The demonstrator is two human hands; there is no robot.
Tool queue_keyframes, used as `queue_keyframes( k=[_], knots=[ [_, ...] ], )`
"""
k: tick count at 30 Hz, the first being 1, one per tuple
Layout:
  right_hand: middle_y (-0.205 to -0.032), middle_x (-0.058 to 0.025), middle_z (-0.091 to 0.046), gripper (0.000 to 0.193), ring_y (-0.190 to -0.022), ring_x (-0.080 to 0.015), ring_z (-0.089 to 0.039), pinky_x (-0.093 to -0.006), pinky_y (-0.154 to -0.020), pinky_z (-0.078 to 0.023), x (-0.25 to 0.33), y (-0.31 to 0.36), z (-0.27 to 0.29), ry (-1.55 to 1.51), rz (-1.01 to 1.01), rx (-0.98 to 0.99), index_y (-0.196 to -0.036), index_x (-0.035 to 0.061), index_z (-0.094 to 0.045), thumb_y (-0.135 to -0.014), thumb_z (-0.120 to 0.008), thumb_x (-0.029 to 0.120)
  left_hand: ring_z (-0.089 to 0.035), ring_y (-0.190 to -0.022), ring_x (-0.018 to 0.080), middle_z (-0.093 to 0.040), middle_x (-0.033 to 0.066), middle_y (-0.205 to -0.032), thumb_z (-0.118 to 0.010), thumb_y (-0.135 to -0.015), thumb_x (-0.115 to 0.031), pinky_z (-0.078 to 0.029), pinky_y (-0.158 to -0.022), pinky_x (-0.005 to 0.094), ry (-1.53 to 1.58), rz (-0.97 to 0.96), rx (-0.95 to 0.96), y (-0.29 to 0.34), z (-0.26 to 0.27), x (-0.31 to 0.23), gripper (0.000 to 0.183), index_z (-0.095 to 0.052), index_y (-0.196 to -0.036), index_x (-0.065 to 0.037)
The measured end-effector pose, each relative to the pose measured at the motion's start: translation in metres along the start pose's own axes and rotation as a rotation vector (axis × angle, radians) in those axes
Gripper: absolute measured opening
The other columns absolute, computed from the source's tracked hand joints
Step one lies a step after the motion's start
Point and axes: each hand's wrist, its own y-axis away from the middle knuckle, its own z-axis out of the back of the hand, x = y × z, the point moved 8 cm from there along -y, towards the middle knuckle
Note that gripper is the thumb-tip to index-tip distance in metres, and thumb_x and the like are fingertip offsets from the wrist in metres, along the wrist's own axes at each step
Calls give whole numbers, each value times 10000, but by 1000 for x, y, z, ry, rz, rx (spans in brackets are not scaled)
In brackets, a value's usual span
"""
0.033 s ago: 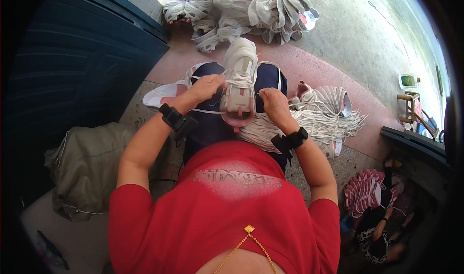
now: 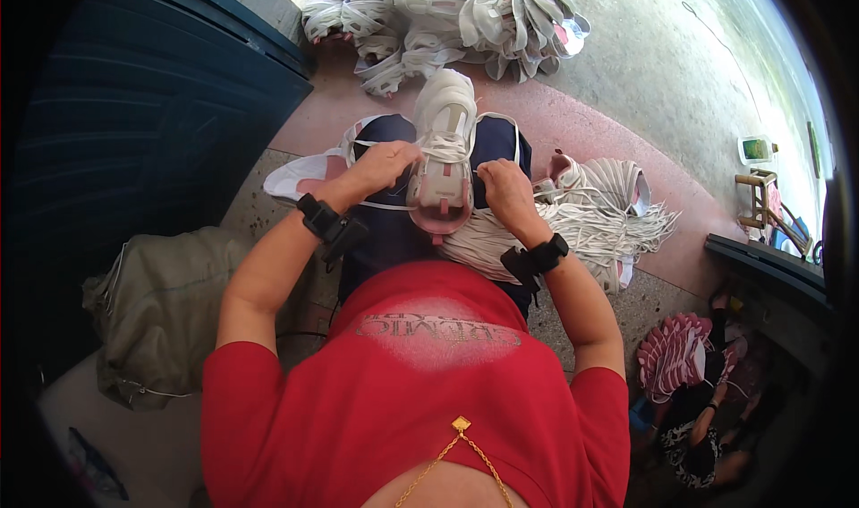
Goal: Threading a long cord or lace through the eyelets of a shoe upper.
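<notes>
A white sneaker upper (image 2: 445, 181) with a pink lining rests between my knees, its toe pointing away from me. White lace runs through its eyelets, and loose lengths loop out on both sides. At the left edge of the lacing, my left hand (image 2: 386, 163) is closed, fingertips pinching the shoelace. My right hand (image 2: 506, 190), also closed, pinches the shoelace just off the upper's right side; a loop arches over my right knee to it. A thick bundle of white laces (image 2: 573, 226) lies to the right of my lap, near a row of nested uppers (image 2: 608, 184).
More uppers (image 2: 447, 16) are heaped on the floor ahead. Another pale upper (image 2: 304, 177) lies left of my knees. A dark blue door (image 2: 161, 105) and a olive cloth sack (image 2: 179, 311) stand left. At lower right, a person's arm (image 2: 707, 414) is beside pink uppers (image 2: 676, 356).
My left hand has shifted very slightly right toward the lacing, and my right hand has risen a touch. The upper stays in place.
</notes>
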Motion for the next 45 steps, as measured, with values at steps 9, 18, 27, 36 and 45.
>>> queue_keyframes(
  k=[9,18,27,36,45],
  knots=[
    [-837,-80,-624,73,-845,-278,-583,-409,-726,-446,39,-14,-10,293,327,-70,-796,91,-670,-826,-626,140,-589,-597,188,-616,71,-678,-594,-975,-221,-479,-585,338,-471,-250,-371,15,13,-11,204,-685,-1008,-42],
    [-812,-44,-614,163,-855,-254,-572,-420,-729,-415,29,-7,9,248,137,-240,-742,113,-674,-828,-683,252,-617,-789,300,-641,88,-722,-653,-866,-181,-481,-668,426,-950,-579,-435,20,-10,-42,134,-679,-814,-61],
    [-792,-70,-607,253,-866,-259,-563,-408,-719,-383,48,-5,3,418,200,-126,-717,89,-676,-823,-702,317,-567,-852,255,-666,49,-821,-690,-790,-241,-401,-725,430,-1257,-506,-471,11,-28,-63,130,-701,-766,-114],
    [-842,-143,-643,147,-845,-342,-589,-468,-754,-481,14,-8,-1,154,197,46,-800,63,-691,-864,-630,181,-543,-971,260,-617,43,-955,-703,-779,-201,-407,-738,421,-1062,-386,-605,38,-33,-39,242,-677,-1003,-112],
    [-855,-127,-645,189,-882,-337,-604,-431,-792,-494,27,-2,9,-96,275,-126,-950,53,-681,-765,-645,44,-511,-887,258,-537,52,-885,-652,-703,-141,-402,-710,382,-1390,-644,-539,31,-56,-75,122,-635,-821,-115]
  ],
)
